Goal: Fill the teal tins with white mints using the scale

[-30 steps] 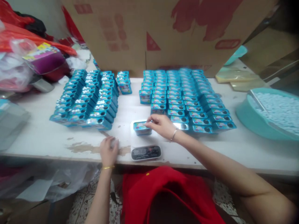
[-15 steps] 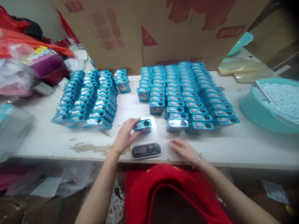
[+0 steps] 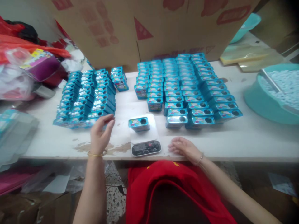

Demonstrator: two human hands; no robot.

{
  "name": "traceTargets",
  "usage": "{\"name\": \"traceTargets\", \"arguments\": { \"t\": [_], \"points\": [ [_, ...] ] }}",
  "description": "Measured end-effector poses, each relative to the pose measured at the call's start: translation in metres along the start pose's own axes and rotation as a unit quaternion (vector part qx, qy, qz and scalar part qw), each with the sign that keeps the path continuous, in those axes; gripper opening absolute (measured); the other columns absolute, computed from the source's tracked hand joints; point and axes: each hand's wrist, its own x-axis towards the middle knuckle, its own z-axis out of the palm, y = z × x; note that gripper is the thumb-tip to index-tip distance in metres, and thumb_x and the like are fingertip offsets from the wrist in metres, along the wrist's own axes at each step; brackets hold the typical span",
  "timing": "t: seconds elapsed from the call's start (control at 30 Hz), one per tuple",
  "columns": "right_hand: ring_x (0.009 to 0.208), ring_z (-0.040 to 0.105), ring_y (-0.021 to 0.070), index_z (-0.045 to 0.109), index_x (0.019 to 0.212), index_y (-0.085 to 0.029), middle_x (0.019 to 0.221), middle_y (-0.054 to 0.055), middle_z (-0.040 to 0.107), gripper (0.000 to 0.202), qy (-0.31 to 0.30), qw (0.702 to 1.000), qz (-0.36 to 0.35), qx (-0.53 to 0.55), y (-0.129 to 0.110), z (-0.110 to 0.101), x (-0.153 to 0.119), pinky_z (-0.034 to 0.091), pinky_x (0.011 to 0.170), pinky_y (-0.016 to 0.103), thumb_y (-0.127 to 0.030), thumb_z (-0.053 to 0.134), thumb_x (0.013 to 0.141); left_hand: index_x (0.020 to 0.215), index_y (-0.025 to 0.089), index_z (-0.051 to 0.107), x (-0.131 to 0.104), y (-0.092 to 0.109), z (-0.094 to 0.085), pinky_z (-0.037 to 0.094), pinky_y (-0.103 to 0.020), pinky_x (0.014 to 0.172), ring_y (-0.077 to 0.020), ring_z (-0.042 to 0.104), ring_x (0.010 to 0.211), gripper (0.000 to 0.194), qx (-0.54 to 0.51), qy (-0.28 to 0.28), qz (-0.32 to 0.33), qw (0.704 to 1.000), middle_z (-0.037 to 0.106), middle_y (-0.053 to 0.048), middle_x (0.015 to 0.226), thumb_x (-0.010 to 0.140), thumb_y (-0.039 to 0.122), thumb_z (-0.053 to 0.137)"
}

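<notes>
While on 1 scale (image 3: 151,130), 1 ctnr (image 3: 138,123).

A white table (image 3: 129,101), its surface worn to brown patches (image 3: 83,147) near the front edge, bears a digital scale (image 3: 151,132) at front centre; left of it, upright blue tins (image 3: 85,101) stand in packed rows, a short row (image 3: 120,81) just beside them; more blue tins (image 3: 184,93) fill the right, with a teal basin (image 3: 259,107) of pale pieces well apart from the scale, and yellowish plastic sheets (image 3: 252,59) lie behind the basin
</notes>
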Motion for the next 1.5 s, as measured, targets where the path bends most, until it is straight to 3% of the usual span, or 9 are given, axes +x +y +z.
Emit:
{"name": "traceTargets", "arguments": {
  "t": [0.13,0.37,0.63,0.77,0.9,1.03,1.2,1.3,1.5],
  "points": [
    [0.070,0.068,0.0159,0.043,0.084,-0.020,0.081,0.007,0.070,0.038,0.016,1.000,-0.016,-0.015,0.006,0.000,0.006,0.050,0.057,0.023,-0.044,0.070,0.073,0.110,0.016,0.059,-0.003,-0.006,0.000,0.048,-0.031,0.088,-0.0162,0.061,0.093,0.030,-0.005,0.006,-0.012,1.000,0.065,-0.006,0.101,0.087,0.035,0.052],
    [0.053,0.065,0.0145,0.040,0.077,-0.020,0.067,0.003,0.068,0.046,0.031,0.997,-0.019,-0.063,0.010,0.003,0.010,0.046,0.045,0.021,-0.054,0.069,0.067,0.105,0.017,0.061,0.000,0.006,0.008,0.048,-0.029,0.084,-0.0151,0.062,0.091,0.027,-0.014,-0.020,-0.003,1.000,0.065,-0.006,0.098,0.086,0.035,0.054],
    [0.036,0.046,0.0081,0.041,0.071,-0.020,0.053,-0.003,0.058,0.045,0.066,0.989,-0.044,-0.125,0.011,0.006,0.009,0.030,0.034,0.019,-0.058,0.065,0.069,0.105,0.017,0.060,0.009,0.021,0.026,0.048,-0.029,0.081,-0.0146,0.060,0.086,0.028,-0.034,-0.088,0.096,0.991,0.064,-0.005,0.096,0.081,0.032,0.062],
    [0.047,0.042,0.0085,0.047,0.069,-0.019,0.056,-0.004,0.048,0.036,0.086,0.954,-0.203,-0.203,-0.017,0.036,0.007,0.033,0.044,0.022,-0.051,0.063,0.074,0.106,0.017,0.060,0.009,0.023,0.031,0.047,-0.029,0.082,-0.0150,0.058,0.088,0.029,-0.037,-0.096,0.107,0.989,0.063,-0.005,0.097,0.081,0.032,0.063],
    [0.062,0.044,0.0107,0.052,0.070,-0.018,0.068,-0.002,0.048,0.025,0.058,0.875,-0.405,-0.259,-0.066,0.086,0.019,0.037,0.059,0.024,-0.039,0.063,0.079,0.107,0.018,0.059,0.006,0.021,0.028,0.047,-0.030,0.081,-0.0152,0.058,0.088,0.029,-0.036,-0.083,0.097,0.991,0.063,-0.006,0.098,0.082,0.032,0.061],
    [0.063,0.043,0.0100,0.056,0.072,-0.017,0.071,-0.002,0.047,0.021,0.019,0.822,-0.483,-0.300,-0.095,0.119,0.039,0.036,0.061,0.024,-0.035,0.063,0.081,0.107,0.019,0.059,0.001,0.021,0.026,0.047,-0.031,0.084,-0.0161,0.058,0.090,0.028,-0.032,-0.088,0.094,0.991,0.063,-0.006,0.099,0.082,0.033,0.060],
    [0.065,0.044,0.0108,0.055,0.072,-0.017,0.071,-0.002,0.047,0.020,0.017,0.833,-0.471,-0.289,-0.090,0.122,0.042,0.035,0.062,0.024,-0.033,0.062,0.082,0.127,0.022,0.045,0.003,0.023,0.035,0.045,-0.036,0.090,-0.0208,0.055,0.103,0.053,-0.011,-0.163,0.117,0.980,0.057,-0.009,0.116,0.080,0.037,0.063],
    [0.065,0.043,0.0114,0.054,0.071,-0.018,0.069,-0.002,0.045,0.022,0.032,0.859,-0.429,-0.279,-0.074,0.106,0.030,0.034,0.061,0.025,-0.035,0.061,0.082,0.121,0.022,0.049,0.024,0.016,0.040,0.047,-0.034,0.086,-0.0201,0.057,0.098,0.041,0.021,-0.225,0.143,0.964,0.059,-0.008,0.110,0.083,0.036,0.058],
    [0.064,0.043,0.0125,0.051,0.074,-0.018,0.068,-0.002,0.046,0.028,0.048,0.927,-0.256,-0.268,-0.022,0.055,0.009,0.035,0.061,0.025,-0.044,0.055,0.084,0.104,0.018,0.055,0.112,-0.027,0.062,0.047,-0.033,0.078,-0.0208,0.058,0.087,0.034,0.107,-0.120,0.132,0.978,0.061,-0.007,0.097,0.079,0.040,0.060]
  ]
}}
